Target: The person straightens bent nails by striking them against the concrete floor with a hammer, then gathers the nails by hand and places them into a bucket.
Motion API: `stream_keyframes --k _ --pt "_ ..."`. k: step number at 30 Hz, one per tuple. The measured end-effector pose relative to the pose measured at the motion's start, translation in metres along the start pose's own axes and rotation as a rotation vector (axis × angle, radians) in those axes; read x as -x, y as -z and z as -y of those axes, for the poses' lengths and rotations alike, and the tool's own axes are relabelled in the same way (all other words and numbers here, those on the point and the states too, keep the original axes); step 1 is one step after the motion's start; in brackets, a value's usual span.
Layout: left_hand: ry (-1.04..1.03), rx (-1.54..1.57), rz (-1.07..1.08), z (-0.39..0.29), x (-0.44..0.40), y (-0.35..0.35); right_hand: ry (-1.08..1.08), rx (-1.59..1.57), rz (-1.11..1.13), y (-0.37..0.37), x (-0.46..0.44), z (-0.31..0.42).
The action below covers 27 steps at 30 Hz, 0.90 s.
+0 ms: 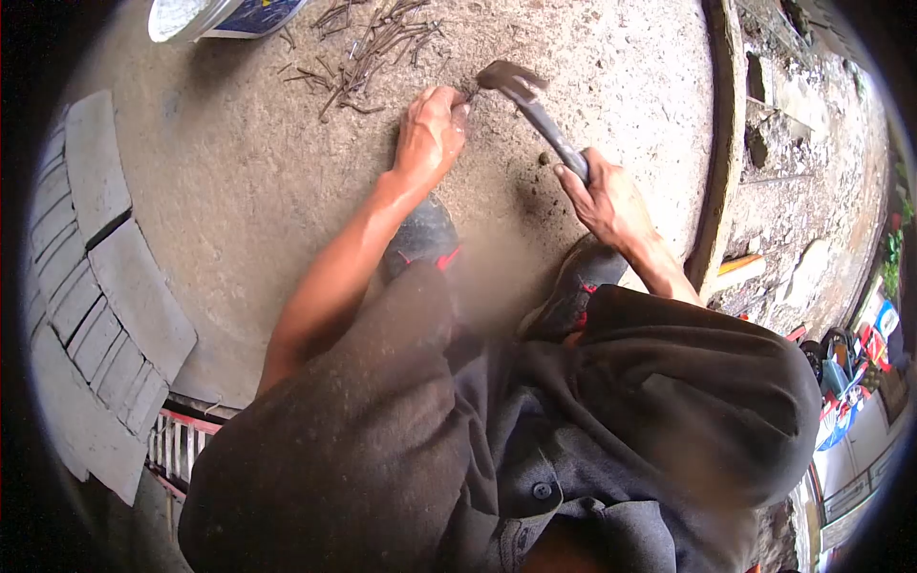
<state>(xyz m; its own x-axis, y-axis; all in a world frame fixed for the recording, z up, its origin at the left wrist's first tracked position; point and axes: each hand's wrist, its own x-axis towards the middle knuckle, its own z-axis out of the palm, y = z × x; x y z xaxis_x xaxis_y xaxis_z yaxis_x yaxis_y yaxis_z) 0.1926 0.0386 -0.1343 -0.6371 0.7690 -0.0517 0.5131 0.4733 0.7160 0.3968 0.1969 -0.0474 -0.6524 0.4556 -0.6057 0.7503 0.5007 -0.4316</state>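
My right hand (611, 202) is wrapped round the handle of a dark claw hammer (540, 116), whose head is near the fingertips of my left hand. My left hand (434, 129) is low over the concrete floor, its fingers pinched on a small dark nail (470, 93). Its far end lies by the hammer head. A loose pile of rusty, partly bent nails (368, 53) is spread on the floor just beyond my left hand.
A white and blue bucket (224, 17) stands at the top left. Grey blocks (95, 286) are stacked at the left. A raised edge (723, 143) runs along the right. My shoes (420, 234) are on the floor below my hands.
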Motion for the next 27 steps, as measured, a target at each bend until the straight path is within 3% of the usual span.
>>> stream_keyframes --k 3,10,16,18,19,20,27 --pt "-0.030 0.015 -0.038 0.004 0.002 -0.002 -0.107 -0.163 -0.046 -0.004 0.017 -0.004" --pt "0.002 -0.002 -0.075 0.004 -0.001 -0.007 -0.139 -0.150 -0.059 -0.006 0.040 -0.007" --pt "0.045 -0.065 -0.088 0.004 -0.002 -0.011 0.324 -0.341 -0.378 0.016 0.029 0.009" --pt "0.069 -0.052 -0.064 0.005 -0.003 -0.010 0.228 -0.316 -0.240 0.013 0.020 0.013" --pt "0.081 -0.046 -0.052 0.005 -0.003 -0.010 0.073 -0.142 -0.097 0.014 0.014 0.017" --pt "0.064 -0.040 -0.069 0.004 -0.002 -0.010 0.074 0.024 -0.001 0.007 0.002 0.008" --pt "0.007 0.036 -0.095 0.000 0.005 -0.006 -0.189 -0.213 -0.038 -0.015 0.030 -0.017"
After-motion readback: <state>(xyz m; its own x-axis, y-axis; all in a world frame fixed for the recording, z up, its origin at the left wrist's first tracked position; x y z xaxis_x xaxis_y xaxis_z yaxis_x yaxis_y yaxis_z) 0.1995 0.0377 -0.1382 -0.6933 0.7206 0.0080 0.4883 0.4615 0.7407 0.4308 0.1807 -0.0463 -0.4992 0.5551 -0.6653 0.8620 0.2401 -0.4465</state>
